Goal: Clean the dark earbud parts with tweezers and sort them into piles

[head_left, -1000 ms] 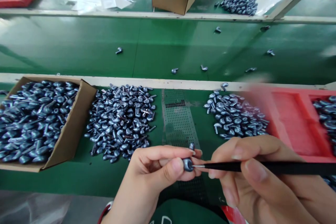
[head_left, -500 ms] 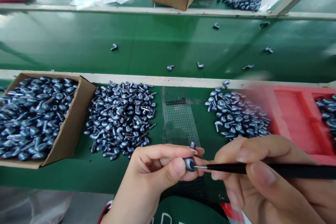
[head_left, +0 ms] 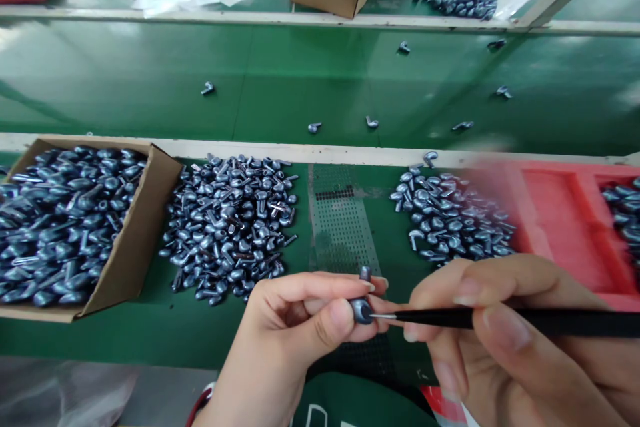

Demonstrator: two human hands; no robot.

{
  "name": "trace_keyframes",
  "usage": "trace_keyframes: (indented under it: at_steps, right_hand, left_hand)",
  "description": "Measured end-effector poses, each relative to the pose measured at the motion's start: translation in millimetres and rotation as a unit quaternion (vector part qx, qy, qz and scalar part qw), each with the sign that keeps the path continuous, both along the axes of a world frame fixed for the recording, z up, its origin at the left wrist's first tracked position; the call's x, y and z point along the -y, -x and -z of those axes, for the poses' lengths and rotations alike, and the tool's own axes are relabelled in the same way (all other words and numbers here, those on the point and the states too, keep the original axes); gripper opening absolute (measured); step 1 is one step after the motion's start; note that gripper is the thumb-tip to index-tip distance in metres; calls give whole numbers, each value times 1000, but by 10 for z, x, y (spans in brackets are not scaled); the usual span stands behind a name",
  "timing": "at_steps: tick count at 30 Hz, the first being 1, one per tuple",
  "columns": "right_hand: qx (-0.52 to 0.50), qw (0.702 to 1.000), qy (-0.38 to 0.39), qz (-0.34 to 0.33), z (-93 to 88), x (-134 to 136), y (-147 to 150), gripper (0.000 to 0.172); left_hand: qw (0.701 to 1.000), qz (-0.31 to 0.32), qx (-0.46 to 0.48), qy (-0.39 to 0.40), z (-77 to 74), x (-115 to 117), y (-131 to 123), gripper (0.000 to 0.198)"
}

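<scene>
My left hand (head_left: 293,333) pinches a small blue-grey metal part (head_left: 361,311) between thumb and fingertips, its round head facing right. My right hand (head_left: 480,340) grips a slim black-handled tool (head_left: 440,317). The tool's fine metal tip reaches the round head of the part. A second small metal piece (head_left: 365,273) shows just above my left fingertips, and I cannot tell whether it is joined to the held part. Behind my hands lie loose piles of similar parts (head_left: 230,227) on the green bench.
A cardboard box of parts (head_left: 145,213) stands at the left, and a blurred red foam tray (head_left: 560,227) lies at the right beside another pile (head_left: 445,217). Scattered parts ride a green conveyor belt (head_left: 300,87). A perforated mat (head_left: 340,220) lies ahead.
The scattered parts on the belt have moved left. The tool's tip has shifted slightly right, and the view has risen a little. My left hand still holds the part.
</scene>
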State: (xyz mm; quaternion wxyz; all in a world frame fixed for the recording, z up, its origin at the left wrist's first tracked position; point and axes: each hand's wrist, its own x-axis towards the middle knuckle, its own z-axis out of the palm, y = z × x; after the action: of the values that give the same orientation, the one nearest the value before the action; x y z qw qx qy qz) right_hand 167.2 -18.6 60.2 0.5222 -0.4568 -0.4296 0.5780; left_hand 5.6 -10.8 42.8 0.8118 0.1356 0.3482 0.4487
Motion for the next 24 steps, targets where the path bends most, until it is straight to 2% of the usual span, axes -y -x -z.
trace_keyframes:
  at_steps: [24]
  right_hand:
    - [25,1000,5,13,13,18,34,7]
  left_hand:
    - [1000,-17,0,2,-8,16,3,14]
